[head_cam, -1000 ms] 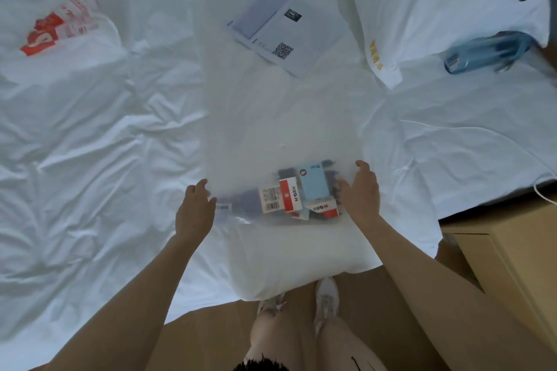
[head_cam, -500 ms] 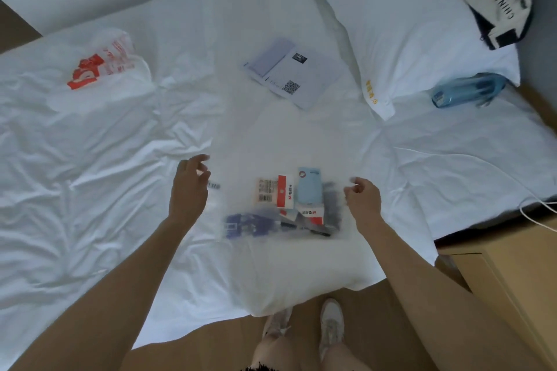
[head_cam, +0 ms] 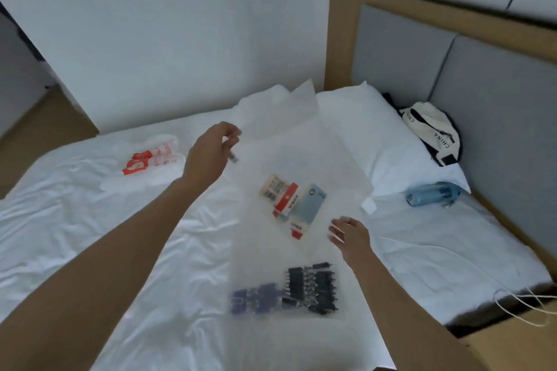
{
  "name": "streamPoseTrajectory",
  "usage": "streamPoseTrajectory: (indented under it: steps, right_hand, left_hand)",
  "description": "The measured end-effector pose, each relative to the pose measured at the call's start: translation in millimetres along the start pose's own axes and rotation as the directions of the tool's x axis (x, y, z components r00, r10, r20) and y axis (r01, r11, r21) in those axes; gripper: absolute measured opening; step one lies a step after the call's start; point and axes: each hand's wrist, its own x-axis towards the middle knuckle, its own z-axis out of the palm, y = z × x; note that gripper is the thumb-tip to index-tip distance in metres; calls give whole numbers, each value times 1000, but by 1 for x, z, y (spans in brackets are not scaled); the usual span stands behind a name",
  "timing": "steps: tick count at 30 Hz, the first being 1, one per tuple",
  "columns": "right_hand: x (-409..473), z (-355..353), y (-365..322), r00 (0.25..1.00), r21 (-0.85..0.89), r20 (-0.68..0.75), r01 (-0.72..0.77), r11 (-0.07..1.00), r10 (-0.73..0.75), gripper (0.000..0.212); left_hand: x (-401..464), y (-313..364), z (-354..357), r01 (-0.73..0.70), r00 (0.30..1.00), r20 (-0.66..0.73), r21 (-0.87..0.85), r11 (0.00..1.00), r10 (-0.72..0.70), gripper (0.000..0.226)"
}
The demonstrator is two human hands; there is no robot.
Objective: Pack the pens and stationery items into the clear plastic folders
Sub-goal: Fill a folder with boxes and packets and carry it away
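Observation:
A clear plastic folder (head_cam: 286, 144) stands tilted up from the white bed (head_cam: 75, 220). My left hand (head_cam: 211, 153) is raised and pinches the folder's upper left edge. Inside, black pens (head_cam: 310, 286) and blue pens (head_cam: 256, 300) lie bunched along the bottom. A red-and-white box (head_cam: 280, 193) and a light blue box (head_cam: 310, 205) sit higher, in the folder's middle. My right hand (head_cam: 349, 235) hovers at the folder's right edge with its fingers spread; contact is blurred.
A white plastic bag with red print (head_cam: 150, 156) lies at the left. A pillow (head_cam: 376, 135), a "CHINA" bag (head_cam: 431, 132) and a blue bottle (head_cam: 431, 194) are at the right by the headboard (head_cam: 482, 84). A white cable (head_cam: 527, 307) trails near a wooden nightstand (head_cam: 512, 346).
My left hand has lifted the folder's edge upward and away. The pens slid to the bottom, apart from the boxes. My right hand opened beside the folder. The view tilted up.

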Motion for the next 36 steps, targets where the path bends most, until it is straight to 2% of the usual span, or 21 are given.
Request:
streamPoseTrajectory:
  steps: [4, 9, 17, 20, 23, 26, 30, 33, 36]
  right_hand:
    - [-15, 23, -27, 996, 86, 64, 50, 995, -56, 4]
    - [-34, 48, -50, 982, 241, 160, 59, 969, -100, 4]
    - [-58, 48, -67, 969, 318, 186, 98, 943, -164, 4]
    - [-60, 38, -69, 969, 324, 175, 109, 940, -173, 7]
    - [-58, 24, -67, 975, 331, 158, 96, 939, -155, 12]
    - [-55, 11, -61, 981, 354, 141, 74, 932, -131, 14]
    - [-57, 6, -60, 983, 383, 138, 56, 922, -117, 12]
    - [-66, 9, -68, 975, 407, 159, 78, 910, -155, 12]
    - [-75, 12, -77, 954, 439, 168, 152, 886, -247, 18]
  left_hand:
    - [27, 49, -37, -137, 986, -105, -63, 989, 130, 11]
    - [49, 106, -73, -287, 944, -170, -4, 958, 282, 13]
    - [68, 143, -84, -352, 916, -196, 24, 936, 350, 14]
    - [74, 147, -81, -378, 920, -134, -67, 923, 367, 12]
    - [76, 149, -76, -341, 939, -21, -206, 917, 344, 11]
    - [74, 149, -70, -327, 937, 40, -238, 914, 346, 10]
    - [71, 152, -68, -339, 930, 53, -258, 905, 363, 10]
    - [68, 162, -75, -396, 913, 2, -244, 885, 408, 11]
    - [69, 163, -86, -462, 887, -139, -254, 850, 441, 9]
